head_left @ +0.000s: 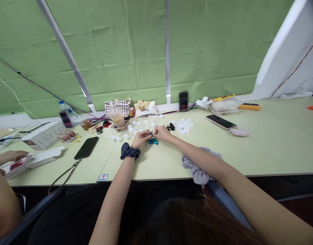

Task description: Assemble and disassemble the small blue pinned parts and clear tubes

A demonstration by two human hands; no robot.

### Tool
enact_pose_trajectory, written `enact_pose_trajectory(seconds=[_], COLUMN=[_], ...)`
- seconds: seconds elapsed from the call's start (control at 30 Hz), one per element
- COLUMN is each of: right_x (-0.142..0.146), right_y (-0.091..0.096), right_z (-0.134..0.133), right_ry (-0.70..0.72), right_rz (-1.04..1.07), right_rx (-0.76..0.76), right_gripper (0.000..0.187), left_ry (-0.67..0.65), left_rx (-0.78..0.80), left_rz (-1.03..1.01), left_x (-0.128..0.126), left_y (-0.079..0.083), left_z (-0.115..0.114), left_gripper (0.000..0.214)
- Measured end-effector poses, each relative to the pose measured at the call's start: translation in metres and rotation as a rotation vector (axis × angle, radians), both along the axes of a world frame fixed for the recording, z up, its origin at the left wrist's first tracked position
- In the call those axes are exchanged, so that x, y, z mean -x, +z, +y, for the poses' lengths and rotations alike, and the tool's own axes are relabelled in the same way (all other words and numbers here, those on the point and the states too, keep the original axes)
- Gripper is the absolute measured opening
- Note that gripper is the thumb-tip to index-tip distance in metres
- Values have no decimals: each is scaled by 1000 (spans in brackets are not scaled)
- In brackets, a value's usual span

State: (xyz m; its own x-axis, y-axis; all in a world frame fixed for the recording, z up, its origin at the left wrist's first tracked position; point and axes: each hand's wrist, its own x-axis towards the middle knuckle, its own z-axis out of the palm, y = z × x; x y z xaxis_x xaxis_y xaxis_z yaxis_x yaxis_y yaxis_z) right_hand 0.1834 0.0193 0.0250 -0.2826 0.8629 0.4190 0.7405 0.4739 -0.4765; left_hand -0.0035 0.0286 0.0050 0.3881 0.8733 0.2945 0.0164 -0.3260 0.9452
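My left hand point(142, 138) and my right hand point(162, 133) meet over the middle of the table, fingertips pinched close together. A small blue piece shows at the left fingertips. The right fingers pinch near a thin, dark sliver too small to name. Just below my hands lies a little pile of shiny blue pieces point(153, 141). Black small parts point(171, 127) sit right of my right hand, beside several white round caps point(184, 126). Clear tubes with white caps point(139, 126) lie behind my left hand. A dark dotted scrunchie point(130, 151) circles my left wrist.
A grey cloth point(201, 165) lies under my right forearm. Phones rest at right point(221, 121) and left point(86, 148). A drink cup point(117, 117) and bags stand at the back. At far left, another person's hand point(11, 157) holds a white box point(17, 166).
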Motion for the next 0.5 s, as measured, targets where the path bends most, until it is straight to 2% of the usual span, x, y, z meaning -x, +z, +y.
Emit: enact_pose_trajectory(seconds=[0.27, 0.37, 0.5], right_x=[0, -1, -3], right_y=[-2, -1, -1], right_z=[1, 1, 4], right_ry=[202, 169, 92], right_rz=[114, 72, 40], right_rx=[30, -7, -29], right_gripper=[13, 18, 11], left_ry=[32, 46, 39], left_rx=[-18, -12, 4], left_rz=[-47, -49, -45], left_x=[0, 0, -1], left_y=[3, 3, 2], left_z=[-3, -3, -2], left_gripper=[45, 46, 49])
